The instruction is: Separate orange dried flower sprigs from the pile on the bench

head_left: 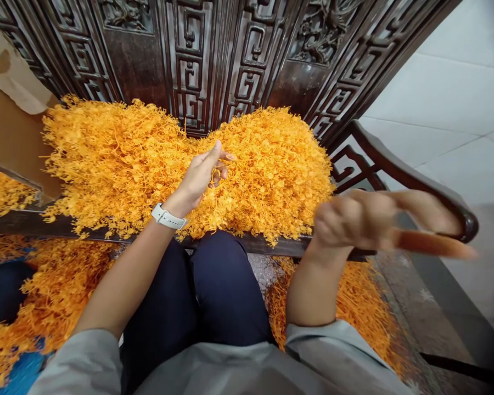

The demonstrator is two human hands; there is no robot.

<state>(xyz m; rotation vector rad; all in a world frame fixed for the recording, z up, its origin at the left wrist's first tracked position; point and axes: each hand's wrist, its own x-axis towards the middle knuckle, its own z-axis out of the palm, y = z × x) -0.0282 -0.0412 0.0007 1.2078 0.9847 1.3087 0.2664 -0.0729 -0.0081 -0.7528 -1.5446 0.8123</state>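
On the dark surface (24, 222), orange sprigs (119, 159) are heaped to the front edge. Some are pinched by the fingers (217, 155) of the left hand (197, 178). An orange stick (432, 244) is held by the right hand (354, 219), near open floor (456, 109).

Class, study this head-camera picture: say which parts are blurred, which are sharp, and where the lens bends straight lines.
Head view: the right hand and the orange stick by it are smeared by motion blur; the left hand and the orange sprigs are sharp; the uprights of the carved panel fan outward, a wide-angle distortion; light is soft, shadows faint.
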